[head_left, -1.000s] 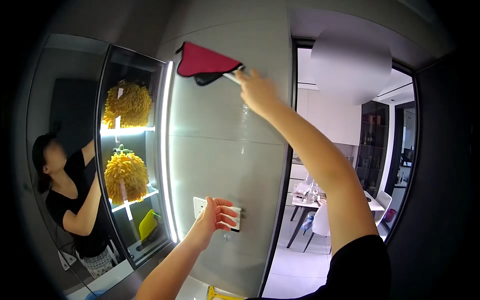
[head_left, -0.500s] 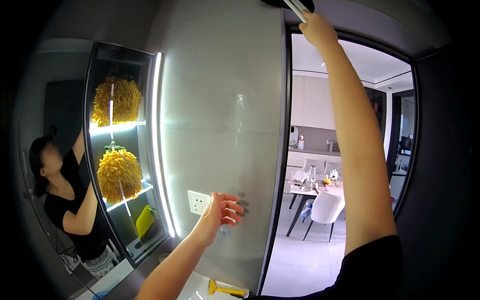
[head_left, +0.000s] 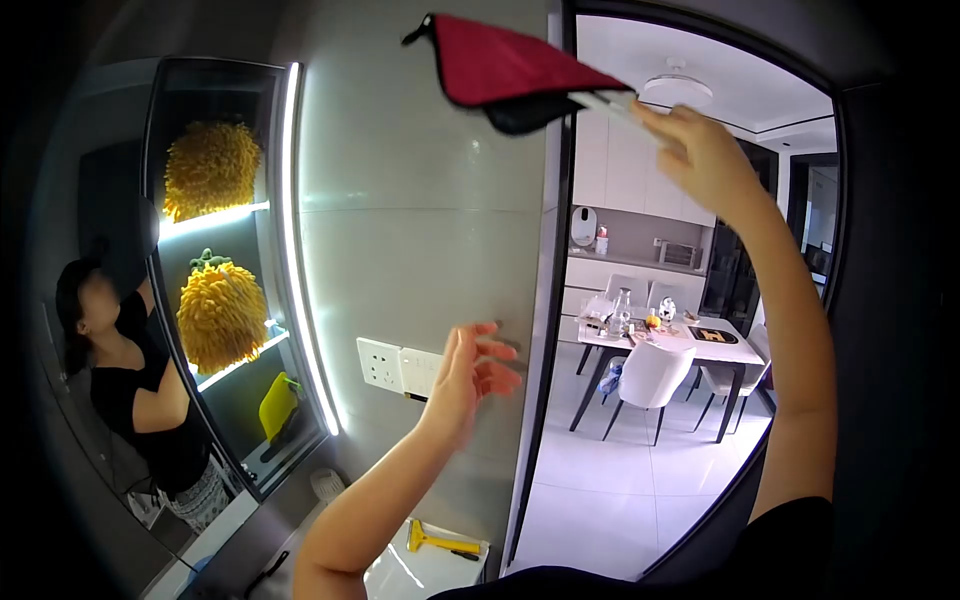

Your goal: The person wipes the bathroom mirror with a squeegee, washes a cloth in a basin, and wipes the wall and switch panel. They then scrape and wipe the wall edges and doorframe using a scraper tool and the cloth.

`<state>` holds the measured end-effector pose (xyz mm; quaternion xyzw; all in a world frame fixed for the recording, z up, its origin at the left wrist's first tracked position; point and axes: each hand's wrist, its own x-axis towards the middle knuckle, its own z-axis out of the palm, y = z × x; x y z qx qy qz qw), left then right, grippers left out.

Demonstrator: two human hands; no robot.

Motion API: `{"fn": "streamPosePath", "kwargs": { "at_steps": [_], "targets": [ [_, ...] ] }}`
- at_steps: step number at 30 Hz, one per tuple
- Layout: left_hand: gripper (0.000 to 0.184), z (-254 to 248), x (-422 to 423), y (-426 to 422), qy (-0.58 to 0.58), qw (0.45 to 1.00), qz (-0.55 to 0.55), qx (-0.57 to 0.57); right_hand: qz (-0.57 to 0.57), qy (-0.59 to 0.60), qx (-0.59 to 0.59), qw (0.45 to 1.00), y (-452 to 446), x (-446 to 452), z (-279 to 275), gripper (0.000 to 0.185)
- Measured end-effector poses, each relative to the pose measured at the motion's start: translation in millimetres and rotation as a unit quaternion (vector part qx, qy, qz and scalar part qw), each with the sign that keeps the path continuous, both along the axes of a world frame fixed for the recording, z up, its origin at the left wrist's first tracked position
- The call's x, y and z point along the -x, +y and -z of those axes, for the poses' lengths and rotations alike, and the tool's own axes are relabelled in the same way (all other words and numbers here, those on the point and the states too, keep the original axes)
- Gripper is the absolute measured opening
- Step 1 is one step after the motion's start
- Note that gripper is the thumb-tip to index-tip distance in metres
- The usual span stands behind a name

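Red cloth [head_left: 520, 68] | long axis up-left | right hand [head_left: 708, 160] grips handle [head_left: 592, 101] | left hand [head_left: 465, 385] spread

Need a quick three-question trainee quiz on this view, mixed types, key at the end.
1. Which hand holds the red-and-black cloth by its white handle?
2. True or false: the yellow T-shaped tool lies on the floor.
3. The left hand is: a) a tight fist; b) open, fingers apart; c) out of view.

Key:
1. The right hand.
2. False; the yellow T-shaped tool lies on a white surface.
3. b
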<state>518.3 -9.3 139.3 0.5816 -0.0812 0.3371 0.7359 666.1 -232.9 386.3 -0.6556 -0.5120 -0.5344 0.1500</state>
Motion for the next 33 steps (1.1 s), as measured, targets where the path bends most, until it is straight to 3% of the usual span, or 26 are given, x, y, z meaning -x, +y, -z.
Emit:
{"fn": "streamPosePath", "kwargs": {
  "at_steps": [3,6,10,14,20,24,26,29,33],
  "targets": [
    [0.049,-17,-4,-10,-0.022,0.996,-0.061,0.067,0.017,-0.033,0.023,0.999,-11,-1,40,0.054],
    [0.047,-22,-16,-7,-0.091,0.985,-0.098,0.106,0.017,0.034,0.063,0.997,-23,-1,78,0.054],
    [0.043,-26,-25,3,-0.173,0.972,-0.084,0.135,-0.001,0.04,0.108,0.993,-42,-6,122,0.053],
    [0.036,-22,-29,-9,-0.146,0.963,-0.063,0.218,-0.074,0.077,0.146,0.984,-60,-20,168,0.051],
    [0.026,25,-41,-12,-0.066,0.944,-0.106,0.307,-0.135,0.137,0.204,0.96,-82,-40,219,0.052],
    [0.023,29,-35,-46,-0.08,0.957,-0.121,0.251,-0.197,0.195,0.165,0.947,-96,-63,254,0.05],
    [0.011,30,-38,-56,-0.068,0.943,-0.292,0.142,-0.222,0.202,0.139,0.944,-100,-77,271,0.051],
    [0.006,30,-40,-58,-0.129,0.954,-0.242,0.126,-0.231,0.197,0.093,0.948,-103,-95,294,0.05],
    [0.018,26,-35,-70,-0.158,0.959,-0.181,0.149,-0.317,0.252,0.09,0.91,-106,-119,326,0.047]
  ]
}}
